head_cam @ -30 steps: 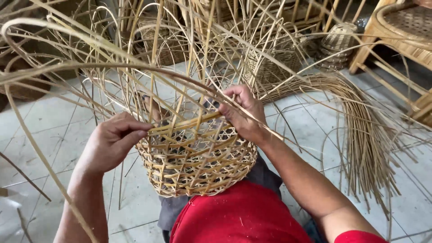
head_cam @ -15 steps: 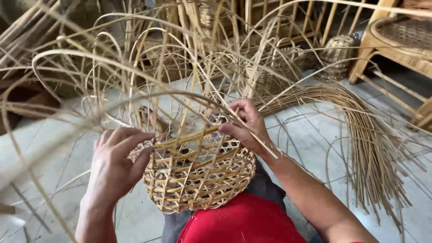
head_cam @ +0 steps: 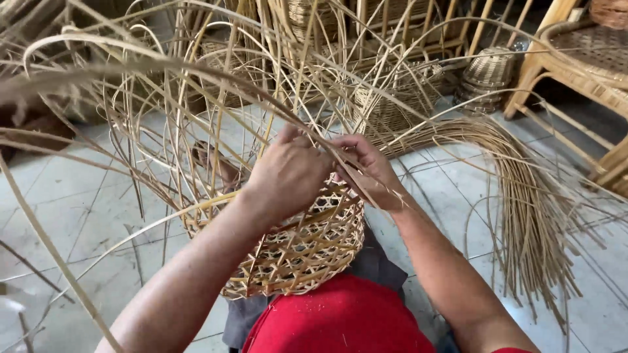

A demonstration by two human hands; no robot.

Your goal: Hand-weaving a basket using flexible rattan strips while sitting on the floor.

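Cane basket (head_cam: 297, 252) half woven on lap. Left hand (head_cam: 288, 173), right hand (head_cam: 366, 167) pinch one strip (head_cam: 196, 206) at rim; threading it through uprights needs tension.

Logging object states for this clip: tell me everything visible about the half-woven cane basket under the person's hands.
The half-woven cane basket is pale tan, with an open lattice weave and a rounded body. It lies tilted against the person's lap, above the grey tiled floor. Long unwoven strips fan up from its rim. The left hand and the right hand meet at the rim, pinching strips.
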